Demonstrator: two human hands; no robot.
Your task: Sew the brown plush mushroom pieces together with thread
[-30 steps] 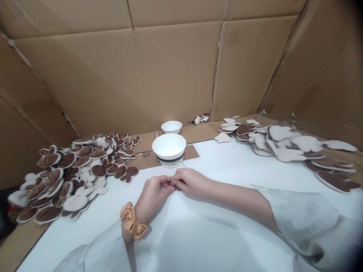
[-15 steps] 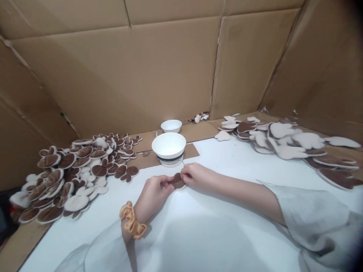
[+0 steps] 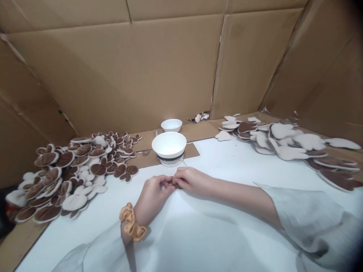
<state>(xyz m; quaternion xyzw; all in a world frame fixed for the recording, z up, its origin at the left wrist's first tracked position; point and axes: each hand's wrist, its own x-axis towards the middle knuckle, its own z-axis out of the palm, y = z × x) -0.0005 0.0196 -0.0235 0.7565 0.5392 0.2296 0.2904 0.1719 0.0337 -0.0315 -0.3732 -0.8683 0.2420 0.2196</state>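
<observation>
A small brown plush piece with a pale edge (image 3: 177, 186) shows between my hands, mostly covered by the fingers. My left hand (image 3: 157, 192), below an orange scrunchie (image 3: 132, 223) on the wrist, pinches the piece's left side. My right hand (image 3: 190, 180) is closed on its right side, fingertips nearly meeting the left ones. Just beyond them stands a white bowl (image 3: 169, 145) on a spool wound with dark and pale thread (image 3: 171, 160). Whether a needle is held cannot be made out.
Brown and white bunny-shaped pieces (image 3: 75, 202) are heaped at the left. Another pile of flat pieces (image 3: 283, 130) lies at the right. A second white bowl (image 3: 171, 125) stands behind the first. Cardboard walls (image 3: 170, 71) surround the white tabletop (image 3: 210, 234).
My right hand has moved left over the brown piece, closer to my left hand, and now covers more of it. My left hand keeps its pinch.
</observation>
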